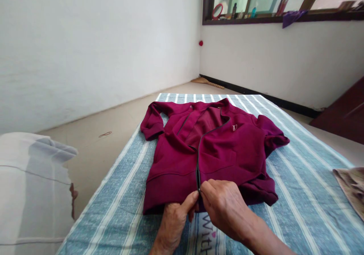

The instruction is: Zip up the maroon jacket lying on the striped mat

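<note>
A maroon zip-up jacket (212, 149) lies front-up on a blue and white striped mat (298, 194), collar toward the far end, sleeves folded in at both sides. Its zipper (198, 160) runs down the middle and is open near the collar. My left hand (178, 219) pinches the jacket's bottom hem just left of the zipper's lower end. My right hand (224, 205) is closed on the hem and the zipper's bottom end from the right. Both hands meet at the zipper base, fingertips touching the fabric.
A white pillow or bundle (31, 186) sits at the left on the floor. A beige cloth (352, 186) lies at the mat's right edge. White walls enclose the room; a window sill (284, 18) with bottles and a purple cloth is high at the back right.
</note>
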`<state>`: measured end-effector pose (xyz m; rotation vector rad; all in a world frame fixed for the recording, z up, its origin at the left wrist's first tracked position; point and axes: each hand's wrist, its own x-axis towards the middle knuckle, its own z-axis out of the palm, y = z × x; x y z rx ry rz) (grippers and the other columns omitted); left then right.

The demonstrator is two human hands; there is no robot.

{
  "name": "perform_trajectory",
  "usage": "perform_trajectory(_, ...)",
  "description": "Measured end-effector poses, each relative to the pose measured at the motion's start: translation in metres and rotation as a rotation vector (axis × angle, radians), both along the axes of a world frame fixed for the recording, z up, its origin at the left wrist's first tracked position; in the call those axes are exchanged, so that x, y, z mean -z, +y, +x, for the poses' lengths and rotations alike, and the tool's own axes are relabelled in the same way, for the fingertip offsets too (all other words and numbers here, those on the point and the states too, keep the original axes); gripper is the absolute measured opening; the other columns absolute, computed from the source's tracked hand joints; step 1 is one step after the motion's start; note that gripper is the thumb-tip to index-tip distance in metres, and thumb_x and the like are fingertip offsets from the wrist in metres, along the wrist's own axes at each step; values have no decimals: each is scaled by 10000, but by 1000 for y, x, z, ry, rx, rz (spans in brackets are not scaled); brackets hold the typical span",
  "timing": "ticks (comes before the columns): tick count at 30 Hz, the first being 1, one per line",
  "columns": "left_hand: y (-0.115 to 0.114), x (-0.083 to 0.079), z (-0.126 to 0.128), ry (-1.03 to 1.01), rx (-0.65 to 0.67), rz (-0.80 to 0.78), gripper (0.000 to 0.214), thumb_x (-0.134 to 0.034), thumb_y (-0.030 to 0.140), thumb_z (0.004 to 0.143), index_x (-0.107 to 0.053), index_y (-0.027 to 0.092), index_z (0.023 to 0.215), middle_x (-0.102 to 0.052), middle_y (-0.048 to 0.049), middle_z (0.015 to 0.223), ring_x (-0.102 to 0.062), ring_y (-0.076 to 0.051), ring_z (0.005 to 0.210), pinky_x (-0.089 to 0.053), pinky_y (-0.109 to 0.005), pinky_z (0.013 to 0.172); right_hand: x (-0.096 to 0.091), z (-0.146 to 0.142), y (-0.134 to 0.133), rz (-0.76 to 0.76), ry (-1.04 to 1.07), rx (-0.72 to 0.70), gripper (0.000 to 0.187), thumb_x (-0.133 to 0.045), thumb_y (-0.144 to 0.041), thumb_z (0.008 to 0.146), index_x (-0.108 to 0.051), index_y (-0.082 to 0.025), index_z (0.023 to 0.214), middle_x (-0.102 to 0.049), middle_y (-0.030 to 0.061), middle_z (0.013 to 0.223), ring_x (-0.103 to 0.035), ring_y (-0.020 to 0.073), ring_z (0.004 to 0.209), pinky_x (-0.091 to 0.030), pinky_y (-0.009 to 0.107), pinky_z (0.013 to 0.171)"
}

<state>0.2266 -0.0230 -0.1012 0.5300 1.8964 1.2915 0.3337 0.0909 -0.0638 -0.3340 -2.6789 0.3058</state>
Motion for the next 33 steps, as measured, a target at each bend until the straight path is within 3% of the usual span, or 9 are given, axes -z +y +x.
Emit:
perform_trajectory(4, 2, -6, 4, 12, 27, 3, 524, -548, 588, 762, -479, 229, 386, -485, 8, 443, -470, -156, 503, -359, -285, 602, -2, 2, 4, -3, -23, -63, 171, -418, -68, 824, -495, -197, 743, -543, -23, 579, -449, 128, 477, -211, 297, 504)
perform_trajectory(9, 4, -12, 9, 22, 24, -12, 535, -565, 602, 728, -438, 217, 379, -392, 27, 426, -361, -124, 464, -283, -280, 517, -3, 3, 3, 49, -33, -118, 123, -464, -85, 745, -504, -201, 738, -565, -17, 591, -434, 129, 472, -224, 308, 508)
perform_trajectory(14, 6, -13, 10, -4, -60, -7, 556, -625, 654, 630, -355, 229, 393, -258, 51, 435, -212, -97, 461, -170, -294, 473, -2, 1, 2, 107, -13, -132, 148, -453, -72, 787, -515, -196, 738, -567, -3, 607, -435, 133, 496, -215, 322, 531)
perform_trajectory(19, 6, -9, 8, -38, -62, -28, 603, -638, 679, 587, -260, 244, 412, -193, 58, 466, -157, -83, 472, -105, -300, 469, 5, 1, 1, 141, 65, -143, 162, -434, -62, 811, -490, -195, 736, -528, -13, 602, -402, 137, 508, -216, 316, 547)
perform_trajectory(28, 1, 7, 5, -5, -117, -2, 572, -654, 665, 599, -373, 219, 376, -241, 52, 439, -203, -89, 451, -152, -289, 445, 18, -4, 6, 84, 180, -132, 229, -360, -73, 877, -466, -194, 715, -482, -31, 568, -368, 130, 503, -223, 308, 575)
perform_trajectory(33, 14, -3, 18, -73, -234, 72, 542, -651, 625, 651, -493, 185, 376, -424, 8, 403, -379, -120, 445, -307, -276, 479, 11, -8, 12, 10, 190, -128, 233, -389, -107, 870, -459, -196, 666, -491, -35, 546, -369, 111, 484, -269, 290, 593)
